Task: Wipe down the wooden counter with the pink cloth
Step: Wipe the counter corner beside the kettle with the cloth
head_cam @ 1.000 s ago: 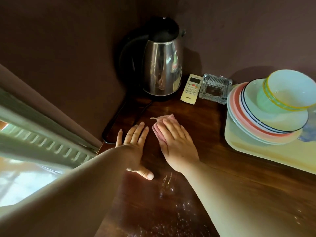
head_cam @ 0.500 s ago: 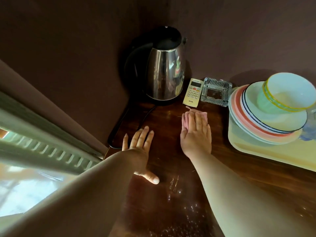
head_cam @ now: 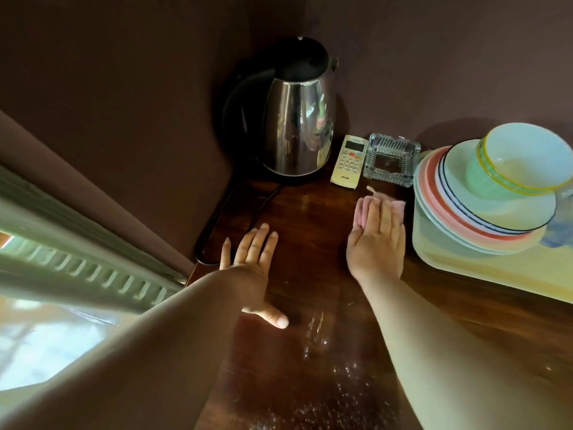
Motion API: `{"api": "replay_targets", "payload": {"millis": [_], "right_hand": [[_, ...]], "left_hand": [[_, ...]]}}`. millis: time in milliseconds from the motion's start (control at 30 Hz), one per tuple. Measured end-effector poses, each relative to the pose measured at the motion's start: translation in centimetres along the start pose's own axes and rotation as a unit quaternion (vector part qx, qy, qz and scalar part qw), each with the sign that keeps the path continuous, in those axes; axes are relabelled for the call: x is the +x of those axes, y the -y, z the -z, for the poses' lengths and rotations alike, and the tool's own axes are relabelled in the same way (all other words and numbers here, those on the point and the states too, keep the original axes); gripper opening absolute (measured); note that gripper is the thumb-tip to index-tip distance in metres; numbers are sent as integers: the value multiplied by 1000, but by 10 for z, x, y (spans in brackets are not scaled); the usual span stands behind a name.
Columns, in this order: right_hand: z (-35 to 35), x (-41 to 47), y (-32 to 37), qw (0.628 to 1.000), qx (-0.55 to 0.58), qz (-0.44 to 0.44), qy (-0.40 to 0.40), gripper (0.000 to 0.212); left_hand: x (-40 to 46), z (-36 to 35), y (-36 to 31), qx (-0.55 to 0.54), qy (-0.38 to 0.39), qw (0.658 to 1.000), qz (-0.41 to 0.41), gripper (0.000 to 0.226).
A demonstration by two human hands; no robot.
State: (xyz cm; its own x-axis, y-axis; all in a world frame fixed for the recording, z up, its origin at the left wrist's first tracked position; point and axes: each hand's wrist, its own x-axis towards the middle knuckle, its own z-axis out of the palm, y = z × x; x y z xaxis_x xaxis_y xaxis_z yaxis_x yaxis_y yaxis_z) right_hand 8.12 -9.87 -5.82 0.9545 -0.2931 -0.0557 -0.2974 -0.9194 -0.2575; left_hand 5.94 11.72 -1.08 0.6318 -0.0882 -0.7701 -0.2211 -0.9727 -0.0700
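Observation:
The dark wooden counter (head_cam: 313, 231) fills the middle of the view, with small specks and wet streaks near its front. My right hand (head_cam: 376, 243) lies flat with straight fingers on the folded pink cloth (head_cam: 361, 212), pressing it to the wood just left of the tray and below the glass ashtray. Only the cloth's far edge and left side show past my fingers. My left hand (head_cam: 251, 265) rests flat on the counter with spread fingers and holds nothing.
A steel kettle (head_cam: 297, 125) stands in the back corner, its black cord (head_cam: 217, 221) looping left. A white remote (head_cam: 348, 162) and a glass ashtray (head_cam: 390, 159) sit beside it. A cream tray (head_cam: 496, 271) bears stacked plates (head_cam: 465, 221) and bowls (head_cam: 521, 162) at right. A window frame (head_cam: 77, 252) runs along the left.
My right hand has slid the pink cloth to the right across the counter, from beside my left hand to next to the tray. My left hand has stayed planted.

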Motion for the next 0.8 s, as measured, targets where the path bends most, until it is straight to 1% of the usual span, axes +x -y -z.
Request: {"api": "replay_targets", "payload": {"millis": [67,133,267,333,400,467,533,600,667,800], "right_hand": [[-4,-15,-8,1000,-17,3,-3,65],[-3,-3,-13,999,-34,9,6,65],[5,23,-10,999,-23,-9,34,67],[5,-1,-13,999,-20,14,22,67],[2,-39,-22,998,-28,56,8,65],[0,-56,-36,994,-50,91,24,64],[4,-39,-38,994,-53,91,31,63],[7,-21,-32,996,-40,67,42,63],[8,-23,-28,997,-28,65,40,62],[10,-81,-50,990,-37,136,21,61]], "left_hand": [[0,0,1,1,1,1000,-4,162],[0,-1,2,0,-3,1000,-3,162],[2,-2,2,0,-3,1000,3,161],[2,-2,1,0,-7,1000,6,161],[2,-2,1,2,-10,1000,7,161],[2,-1,1,2,-8,1000,6,160],[2,-1,1,3,-7,1000,11,161],[1,0,0,6,-5,1000,18,161],[0,0,-1,4,-6,1000,23,161],[-1,1,-2,0,-7,1000,20,162]]}}
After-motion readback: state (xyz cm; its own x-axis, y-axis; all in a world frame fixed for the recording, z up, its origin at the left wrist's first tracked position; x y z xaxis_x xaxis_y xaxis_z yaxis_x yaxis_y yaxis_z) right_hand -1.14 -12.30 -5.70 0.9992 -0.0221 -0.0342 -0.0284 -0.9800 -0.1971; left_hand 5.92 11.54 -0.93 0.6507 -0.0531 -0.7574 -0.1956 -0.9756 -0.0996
